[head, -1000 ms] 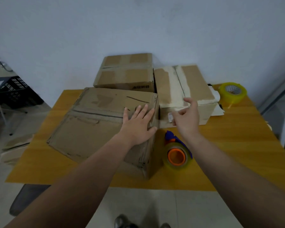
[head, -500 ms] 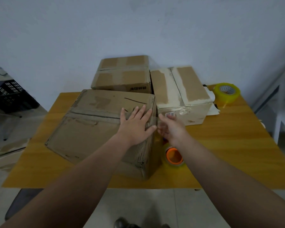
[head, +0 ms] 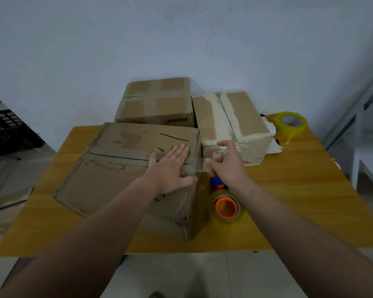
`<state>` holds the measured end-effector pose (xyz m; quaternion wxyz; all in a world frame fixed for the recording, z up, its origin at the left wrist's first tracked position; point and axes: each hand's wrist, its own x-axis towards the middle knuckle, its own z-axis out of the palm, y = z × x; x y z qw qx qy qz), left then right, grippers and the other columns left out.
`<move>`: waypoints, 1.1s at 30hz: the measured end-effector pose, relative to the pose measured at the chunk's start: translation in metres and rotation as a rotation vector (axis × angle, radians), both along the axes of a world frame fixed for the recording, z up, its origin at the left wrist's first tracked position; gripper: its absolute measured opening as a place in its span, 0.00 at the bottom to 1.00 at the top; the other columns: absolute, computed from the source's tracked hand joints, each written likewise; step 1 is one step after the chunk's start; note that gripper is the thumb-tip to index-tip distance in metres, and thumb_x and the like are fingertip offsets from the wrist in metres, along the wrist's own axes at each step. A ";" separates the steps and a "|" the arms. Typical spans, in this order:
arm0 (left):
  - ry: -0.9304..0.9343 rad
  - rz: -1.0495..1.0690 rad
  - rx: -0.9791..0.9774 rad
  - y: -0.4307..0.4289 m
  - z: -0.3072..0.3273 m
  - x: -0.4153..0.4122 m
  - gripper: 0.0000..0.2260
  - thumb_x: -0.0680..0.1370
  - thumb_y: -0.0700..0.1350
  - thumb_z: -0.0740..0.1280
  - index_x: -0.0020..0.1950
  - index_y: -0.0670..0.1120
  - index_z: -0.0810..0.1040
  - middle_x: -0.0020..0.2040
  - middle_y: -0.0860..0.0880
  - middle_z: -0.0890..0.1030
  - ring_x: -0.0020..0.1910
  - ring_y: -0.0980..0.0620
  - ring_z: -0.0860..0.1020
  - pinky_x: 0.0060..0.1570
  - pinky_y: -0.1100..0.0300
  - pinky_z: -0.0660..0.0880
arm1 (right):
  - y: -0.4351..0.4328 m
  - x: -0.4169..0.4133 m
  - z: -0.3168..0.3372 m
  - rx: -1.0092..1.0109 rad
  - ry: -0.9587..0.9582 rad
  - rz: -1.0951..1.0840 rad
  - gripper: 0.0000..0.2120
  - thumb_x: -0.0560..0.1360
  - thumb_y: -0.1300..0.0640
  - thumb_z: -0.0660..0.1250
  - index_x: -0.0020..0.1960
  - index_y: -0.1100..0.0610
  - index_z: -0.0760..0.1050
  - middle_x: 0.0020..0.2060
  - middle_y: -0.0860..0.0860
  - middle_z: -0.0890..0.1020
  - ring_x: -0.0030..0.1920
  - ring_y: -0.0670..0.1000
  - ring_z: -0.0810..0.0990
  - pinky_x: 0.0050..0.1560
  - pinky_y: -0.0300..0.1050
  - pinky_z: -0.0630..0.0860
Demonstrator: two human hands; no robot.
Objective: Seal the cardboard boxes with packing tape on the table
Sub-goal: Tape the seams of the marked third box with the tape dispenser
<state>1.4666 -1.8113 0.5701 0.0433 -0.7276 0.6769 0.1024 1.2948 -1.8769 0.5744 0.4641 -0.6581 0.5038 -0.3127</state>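
Observation:
A large worn cardboard box [head: 116, 168] sits nearest me on the yellow wooden table [head: 299, 201]. My left hand [head: 170, 171] lies flat with spread fingers on the box's top right corner, pressing on a strip of clear tape [head: 195, 167]. My right hand [head: 228, 166] pinches the free end of that strip just past the box's right edge. Below my right hand lies a tape roll with an orange core [head: 226, 208], a blue part behind it. Two more boxes stand at the back: a brown one [head: 157, 104] and a white-streaked one [head: 230, 123].
A second yellow-green tape roll [head: 291, 124] stands at the table's far right, beside white paper [head: 275, 145]. A black crate [head: 7, 130] and flat cardboard [head: 4, 203] are on the floor at the left. A white frame [head: 362, 147] stands at the right.
My right hand moved from the white-streaked box down to the near box's right edge and took the tape end. My left hand stayed flat on the box.

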 end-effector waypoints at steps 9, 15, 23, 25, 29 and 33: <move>-0.001 0.024 -0.187 0.019 0.000 -0.005 0.41 0.71 0.72 0.37 0.76 0.49 0.36 0.74 0.54 0.34 0.74 0.55 0.35 0.70 0.49 0.30 | 0.015 0.029 -0.038 0.299 0.013 -0.124 0.34 0.78 0.57 0.64 0.78 0.54 0.49 0.73 0.57 0.62 0.70 0.58 0.64 0.67 0.51 0.66; 0.553 0.185 -0.378 0.044 0.011 0.006 0.21 0.83 0.49 0.48 0.77 0.48 0.52 0.77 0.53 0.50 0.74 0.60 0.47 0.70 0.65 0.43 | 0.018 0.076 -0.005 0.335 -0.048 -0.119 0.32 0.81 0.40 0.46 0.78 0.56 0.45 0.76 0.56 0.55 0.75 0.58 0.55 0.72 0.56 0.55; 0.318 -0.013 -0.034 0.038 0.009 0.043 0.25 0.82 0.57 0.39 0.77 0.51 0.49 0.78 0.53 0.49 0.75 0.56 0.46 0.72 0.59 0.43 | 0.035 0.110 -0.011 0.061 0.604 -0.164 0.30 0.81 0.42 0.45 0.77 0.49 0.34 0.76 0.59 0.47 0.71 0.64 0.63 0.60 0.58 0.71; 0.161 -0.044 -0.029 0.043 0.000 0.071 0.24 0.81 0.57 0.38 0.77 0.52 0.44 0.77 0.54 0.43 0.75 0.57 0.42 0.73 0.57 0.39 | 0.035 0.112 -0.014 -0.009 0.721 -0.147 0.30 0.81 0.42 0.44 0.76 0.49 0.33 0.76 0.60 0.47 0.68 0.64 0.67 0.56 0.57 0.73; 0.045 0.099 -0.042 0.069 0.000 0.165 0.28 0.80 0.60 0.39 0.77 0.48 0.42 0.78 0.49 0.43 0.76 0.54 0.43 0.71 0.57 0.40 | 0.038 0.112 -0.017 -0.037 0.819 -0.156 0.29 0.81 0.43 0.42 0.77 0.49 0.34 0.76 0.60 0.46 0.68 0.64 0.66 0.57 0.58 0.71; 0.016 0.165 0.007 0.087 0.010 0.205 0.40 0.73 0.69 0.38 0.77 0.46 0.41 0.77 0.46 0.41 0.76 0.51 0.40 0.72 0.54 0.39 | 0.032 0.123 -0.006 -0.235 1.047 -0.080 0.28 0.81 0.51 0.45 0.77 0.52 0.37 0.76 0.58 0.41 0.75 0.62 0.42 0.72 0.64 0.42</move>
